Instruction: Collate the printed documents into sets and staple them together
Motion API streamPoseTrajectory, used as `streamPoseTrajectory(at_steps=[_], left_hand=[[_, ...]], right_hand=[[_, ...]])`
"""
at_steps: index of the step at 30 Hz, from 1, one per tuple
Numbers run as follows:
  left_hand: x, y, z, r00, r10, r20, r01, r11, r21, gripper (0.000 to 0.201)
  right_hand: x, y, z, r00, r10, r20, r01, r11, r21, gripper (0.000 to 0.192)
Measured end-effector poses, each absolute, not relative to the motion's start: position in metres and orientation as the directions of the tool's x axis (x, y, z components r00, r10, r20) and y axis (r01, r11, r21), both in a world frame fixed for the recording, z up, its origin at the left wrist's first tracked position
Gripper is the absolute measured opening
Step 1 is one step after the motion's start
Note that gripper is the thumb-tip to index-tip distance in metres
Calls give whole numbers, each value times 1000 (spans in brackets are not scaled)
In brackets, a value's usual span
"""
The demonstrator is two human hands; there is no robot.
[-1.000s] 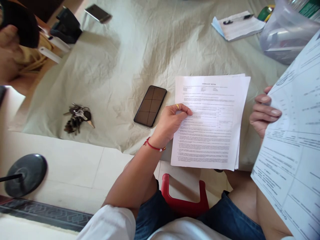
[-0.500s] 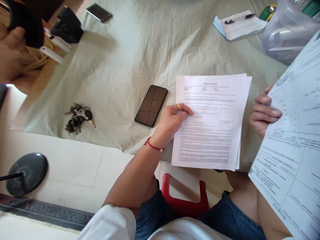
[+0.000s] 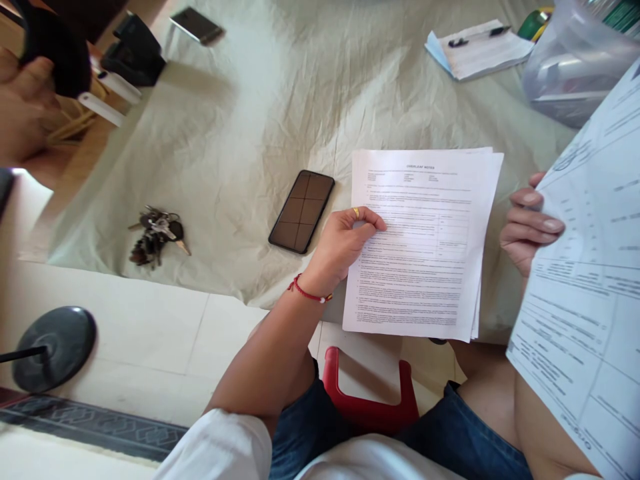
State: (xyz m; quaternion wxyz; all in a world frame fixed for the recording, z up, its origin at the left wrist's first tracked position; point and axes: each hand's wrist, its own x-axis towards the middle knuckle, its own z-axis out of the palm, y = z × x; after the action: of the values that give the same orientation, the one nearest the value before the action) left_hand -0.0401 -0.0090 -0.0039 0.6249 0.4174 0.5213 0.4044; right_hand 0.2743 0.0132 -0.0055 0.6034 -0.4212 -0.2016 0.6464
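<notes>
My left hand [image 3: 353,237], with a ring on one finger, is closed at the left edge of a small stack of printed sheets [image 3: 415,287], thumb and forefinger together on the paper. The top sheet is headed "Overleaf Notes" and lies flat near the front edge of the cloth. To the right, my right hand [image 3: 531,225] grips the left edge of a large printed form [image 3: 585,280], raised and tilted; its fingers show in front and the thumb is hidden. A dark smartphone [image 3: 301,212] lies just left of my left hand.
A bunch of keys [image 3: 159,235] and a second phone [image 3: 197,25] lie on the cloth-covered table [image 3: 240,147]. At the back right are a notepad [image 3: 480,57] with a pen and a clear plastic container [image 3: 565,73]. Another person's hand [image 3: 25,107] shows at far left. A red stool [image 3: 370,407] stands below.
The form's lower corner has swung slightly to the right in my right hand. My left hand and the stack have stayed in place.
</notes>
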Motion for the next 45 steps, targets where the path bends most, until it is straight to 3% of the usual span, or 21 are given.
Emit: streamPoseTrajectory(at_steps=[4, 9, 15, 23, 31, 37, 45], left_hand=[[-40, -9, -3, 131, 943, -307, -72, 318, 945, 9], [-39, -10, -2, 129, 943, -306, -54, 315, 948, 9], [-39, -10, -2, 128, 940, -316, -39, 323, 946, 8], [-39, -10, -3, 130, 946, -298, -39, 305, 952, 9], [-39, -10, -3, 126, 943, -308, -44, 315, 948, 9], [-39, -10, -3, 125, 944, -307, -39, 314, 949, 9], [-39, -9, -4, 125, 943, -309, -26, 315, 949, 9]], right_hand=[[269, 12, -6, 198, 935, -295, -494, -165, -854, 24], [263, 11, -1, 244, 916, -317, -447, -184, -876, 38], [266, 14, -8, 229, 927, -298, -491, -154, -857, 28], [253, 10, 7, 314, 888, -337, -384, -206, -900, 54], [256, 12, 3, 251, 909, -333, -439, -199, -876, 40], [255, 10, 7, 270, 904, -332, -361, -224, -905, 50], [262, 10, 3, 175, 932, -316, -430, -217, -876, 41]])
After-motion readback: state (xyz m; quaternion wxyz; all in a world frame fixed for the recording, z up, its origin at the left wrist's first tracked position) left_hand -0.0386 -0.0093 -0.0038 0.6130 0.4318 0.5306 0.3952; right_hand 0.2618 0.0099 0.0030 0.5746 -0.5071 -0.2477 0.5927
